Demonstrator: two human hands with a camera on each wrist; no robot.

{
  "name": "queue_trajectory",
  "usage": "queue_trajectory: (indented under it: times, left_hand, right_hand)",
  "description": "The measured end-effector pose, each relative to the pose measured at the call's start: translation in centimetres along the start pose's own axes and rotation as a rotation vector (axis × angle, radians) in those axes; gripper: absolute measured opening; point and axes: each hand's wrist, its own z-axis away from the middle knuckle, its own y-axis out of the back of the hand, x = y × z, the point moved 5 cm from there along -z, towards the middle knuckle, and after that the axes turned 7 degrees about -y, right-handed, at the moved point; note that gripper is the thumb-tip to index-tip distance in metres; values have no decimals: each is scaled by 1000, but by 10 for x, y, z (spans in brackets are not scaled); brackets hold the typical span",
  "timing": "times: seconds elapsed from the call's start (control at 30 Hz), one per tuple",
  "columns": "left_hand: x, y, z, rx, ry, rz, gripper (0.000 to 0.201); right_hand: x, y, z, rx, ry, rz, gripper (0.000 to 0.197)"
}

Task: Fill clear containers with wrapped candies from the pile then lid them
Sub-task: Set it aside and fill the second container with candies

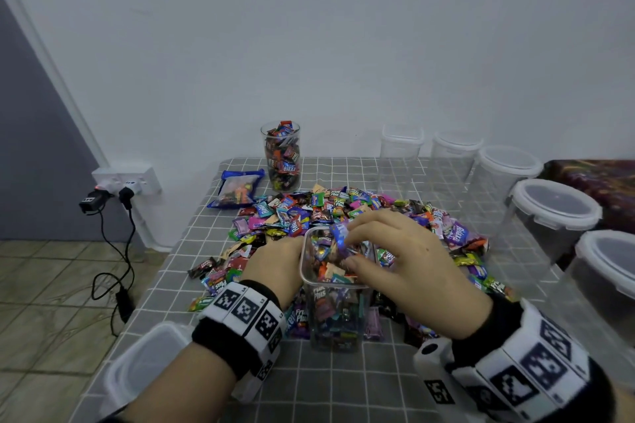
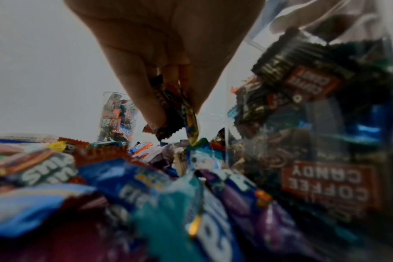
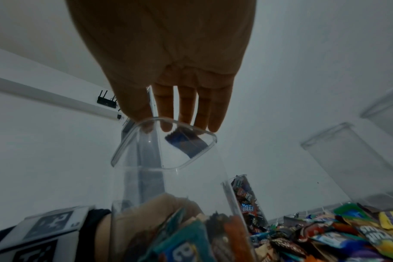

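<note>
Two hands at container [image 1: 335,285], left grip [image 2: 168,113] pinching candies [image 2: 180,120], right grip [image 1: 347,247] apart above.

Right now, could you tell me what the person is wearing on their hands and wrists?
Both hands are bare. The left hand and right hand each have a black wristband topped by a white band of square black-and-white marker tags. No sleeves show.

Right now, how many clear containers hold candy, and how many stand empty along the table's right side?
Containers holding candy: 2
Empty containers on the right: 5
Total: 7
</note>
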Motion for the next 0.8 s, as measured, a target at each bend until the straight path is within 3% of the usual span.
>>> queue_trajectory:
  times: [0.13, 0.33, 0.63, 0.8]
  left_hand:
    - [1, 2, 2, 14, -2, 20, 18]
    - [1, 7, 4, 68, -1, 58, 20]
    - [-13, 26, 12, 224, 57, 163, 13]
    - [6, 67, 18, 439, -52, 262, 11]
  right_hand:
    - [5, 3, 5, -10, -81, -93, 32]
    - [23, -16, 18, -400, -443, -302, 111]
    - [28, -26, 21, -430, -546, -378, 101]
    - [27, -25, 21, -428, -544, -379, 93]
